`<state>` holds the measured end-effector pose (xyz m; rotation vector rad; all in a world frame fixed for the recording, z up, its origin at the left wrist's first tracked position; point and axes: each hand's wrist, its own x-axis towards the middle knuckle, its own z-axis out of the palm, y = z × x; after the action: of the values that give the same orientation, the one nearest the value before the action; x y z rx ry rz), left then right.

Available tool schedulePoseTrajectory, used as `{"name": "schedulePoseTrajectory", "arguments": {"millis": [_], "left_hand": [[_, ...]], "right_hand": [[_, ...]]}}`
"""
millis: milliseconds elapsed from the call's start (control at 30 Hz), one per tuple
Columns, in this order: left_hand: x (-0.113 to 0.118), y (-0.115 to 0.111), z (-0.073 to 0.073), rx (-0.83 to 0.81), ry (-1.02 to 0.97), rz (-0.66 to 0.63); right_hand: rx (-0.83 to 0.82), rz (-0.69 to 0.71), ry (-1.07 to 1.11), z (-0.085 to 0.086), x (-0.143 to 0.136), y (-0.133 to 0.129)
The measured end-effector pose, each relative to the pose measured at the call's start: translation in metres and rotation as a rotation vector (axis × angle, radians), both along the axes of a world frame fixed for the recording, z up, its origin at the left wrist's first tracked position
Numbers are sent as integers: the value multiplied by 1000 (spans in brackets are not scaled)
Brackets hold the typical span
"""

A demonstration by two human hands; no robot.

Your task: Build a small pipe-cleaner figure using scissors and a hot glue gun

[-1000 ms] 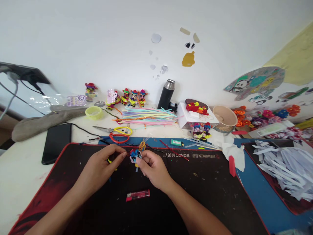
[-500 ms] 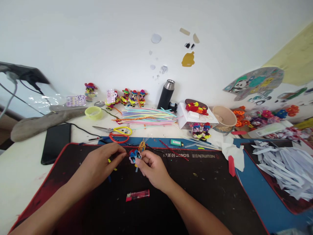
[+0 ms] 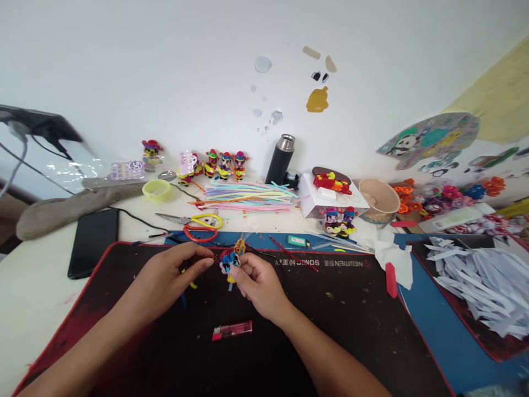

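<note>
My right hand (image 3: 260,284) grips a small pipe-cleaner figure (image 3: 230,262) between thumb and fingers, above the dark mat. Blue, red and pale fuzzy parts show on it, with yellow below and an orange-gold piece (image 3: 239,246) at its top. Just left of the figure, my left hand (image 3: 182,267) has thumb and forefinger pinched at the figure's red edge; what lies between the fingertips is too small to make out. Under the left hand, a bit of yellow pipe cleaner (image 3: 193,285) pokes out. On the mat nearer me lies a red transparent lighter (image 3: 232,331).
Behind the mat (image 3: 330,331) lie scissors (image 3: 202,221), a pile of pastel pipe cleaners (image 3: 248,197) and a green-labelled item (image 3: 297,241). Finished figures (image 3: 225,165) and a black thermos (image 3: 281,160) stand by the wall. White paper strips (image 3: 483,286) are heaped at right; a phone (image 3: 94,242) lies left.
The figure has turned slightly in my right hand, its blue part showing more fully. My left fingertips stay beside it with hardly any shift.
</note>
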<state>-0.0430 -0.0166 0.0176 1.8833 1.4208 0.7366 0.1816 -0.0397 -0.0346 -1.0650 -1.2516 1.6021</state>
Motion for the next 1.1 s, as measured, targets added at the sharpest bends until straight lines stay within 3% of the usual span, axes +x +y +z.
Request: {"name": "schedulePoseTrajectory", "arguments": {"millis": [233,400,867,1100], "left_hand": [[4,-5,-7,-104,-60,29],[6,-4,-6,-82,-46,21],[-3,13,7,92,222,-217],[-8,20,17,46,274,-310]], "right_hand": [[0,9,-8,2,0,-1],[3,9,-19,-1,1,-1],[25,35,-70,-3,2,-1],[67,56,-143,2,2,-2]]}}
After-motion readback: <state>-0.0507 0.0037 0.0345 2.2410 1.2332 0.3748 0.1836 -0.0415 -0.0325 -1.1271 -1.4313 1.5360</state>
